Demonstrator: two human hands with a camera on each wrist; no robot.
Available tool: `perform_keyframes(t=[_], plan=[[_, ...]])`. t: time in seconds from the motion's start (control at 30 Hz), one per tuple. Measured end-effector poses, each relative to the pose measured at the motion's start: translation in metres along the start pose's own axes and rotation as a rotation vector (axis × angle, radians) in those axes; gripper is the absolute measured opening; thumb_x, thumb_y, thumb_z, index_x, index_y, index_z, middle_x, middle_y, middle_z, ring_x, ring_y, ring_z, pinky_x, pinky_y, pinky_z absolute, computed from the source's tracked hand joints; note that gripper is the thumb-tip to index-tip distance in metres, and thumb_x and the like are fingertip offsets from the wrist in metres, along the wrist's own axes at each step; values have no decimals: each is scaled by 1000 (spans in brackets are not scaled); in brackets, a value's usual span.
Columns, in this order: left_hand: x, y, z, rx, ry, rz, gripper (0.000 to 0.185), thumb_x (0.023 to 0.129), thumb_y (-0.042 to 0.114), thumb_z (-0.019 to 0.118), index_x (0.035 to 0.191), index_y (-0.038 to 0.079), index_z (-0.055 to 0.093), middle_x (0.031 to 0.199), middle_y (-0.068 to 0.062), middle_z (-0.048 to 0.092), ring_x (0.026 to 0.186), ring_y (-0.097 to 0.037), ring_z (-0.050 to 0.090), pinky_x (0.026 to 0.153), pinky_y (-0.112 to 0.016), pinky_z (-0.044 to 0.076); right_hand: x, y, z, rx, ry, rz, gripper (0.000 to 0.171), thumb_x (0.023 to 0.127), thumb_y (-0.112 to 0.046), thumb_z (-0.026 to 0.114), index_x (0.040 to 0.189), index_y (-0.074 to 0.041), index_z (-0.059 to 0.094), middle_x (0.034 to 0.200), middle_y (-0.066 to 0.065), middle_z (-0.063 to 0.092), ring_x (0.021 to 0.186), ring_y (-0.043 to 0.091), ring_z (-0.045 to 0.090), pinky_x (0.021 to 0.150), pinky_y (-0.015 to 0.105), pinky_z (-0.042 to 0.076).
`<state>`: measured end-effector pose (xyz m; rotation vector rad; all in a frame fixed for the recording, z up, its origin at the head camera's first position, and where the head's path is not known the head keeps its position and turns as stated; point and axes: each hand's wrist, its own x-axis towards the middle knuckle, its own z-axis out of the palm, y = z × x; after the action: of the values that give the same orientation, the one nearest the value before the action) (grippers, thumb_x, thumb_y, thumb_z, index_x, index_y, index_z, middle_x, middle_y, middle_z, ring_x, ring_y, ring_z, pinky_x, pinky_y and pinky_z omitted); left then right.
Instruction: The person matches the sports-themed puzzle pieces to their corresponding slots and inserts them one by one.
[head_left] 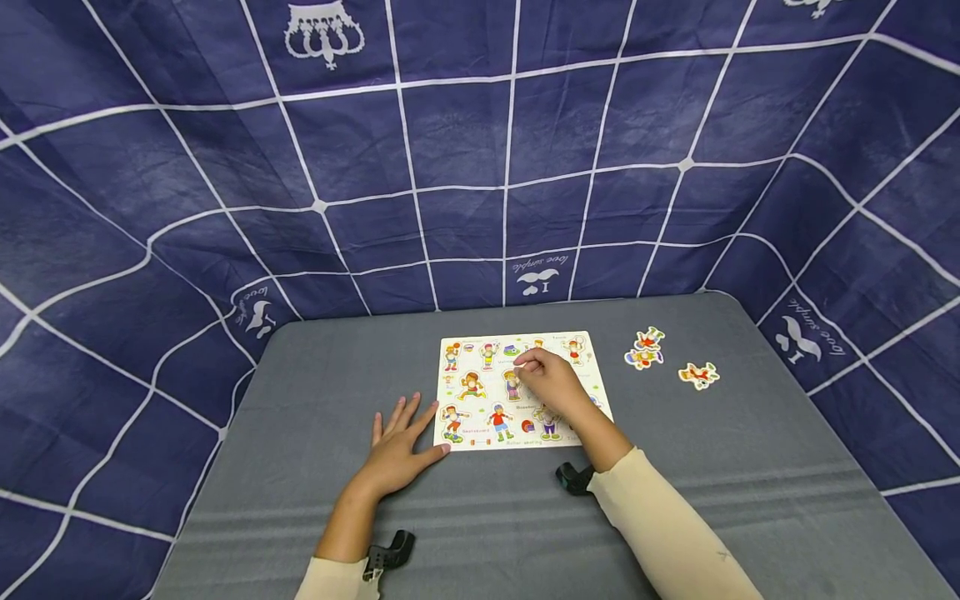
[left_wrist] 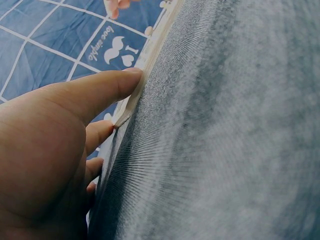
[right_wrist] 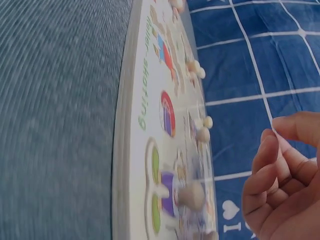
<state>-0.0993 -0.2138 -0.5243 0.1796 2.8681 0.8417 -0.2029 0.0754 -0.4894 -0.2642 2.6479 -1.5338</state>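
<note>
A white wooden peg puzzle board [head_left: 517, 444] with cartoon children pieces lies on the grey table [head_left: 750, 483]. My left hand [head_left: 397, 450] lies flat on the table beside the board, and its thumb [left_wrist: 107, 87] touches the board's edge [left_wrist: 150, 55] near a corner. Over the board's upper middle hovers my right hand [head_left: 521, 361] with its fingers bunched. In the right wrist view those fingers [right_wrist: 272, 150] are curled a little off the board [right_wrist: 132, 125], with no piece between them. Small pegs [right_wrist: 191, 194] stick up from the pieces.
Two loose cartoon pieces [head_left: 645, 348] [head_left: 698, 375] lie on the table to the right of the board. A dark blue cloth with a white grid [head_left: 480, 167] walls in the table at the back and sides. Black wrist mounts [head_left: 576, 478] show on both sleeves.
</note>
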Motion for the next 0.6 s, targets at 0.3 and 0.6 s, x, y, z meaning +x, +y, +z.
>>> perform_keyframes(t=[0.3,0.6], plan=[[0,-1,1,8,-2,-2,81,91,62,65,159,31,35,171,-7,15,160,-35,3,122,-66,-11,-2,12,-14,122,41,-1,19,95,-19,68,111,-9,72,93,2,64,73,8,56,64,18,48],[0,0,0,11,-5,-3,81,91,61,65,159,31,34,171,-7,14,160,-34,3,122,-66,-11,-8,25,-28,264,102,-78,22,95,-10,67,113,3,69,86,1,63,67,7,55,59,17,46]])
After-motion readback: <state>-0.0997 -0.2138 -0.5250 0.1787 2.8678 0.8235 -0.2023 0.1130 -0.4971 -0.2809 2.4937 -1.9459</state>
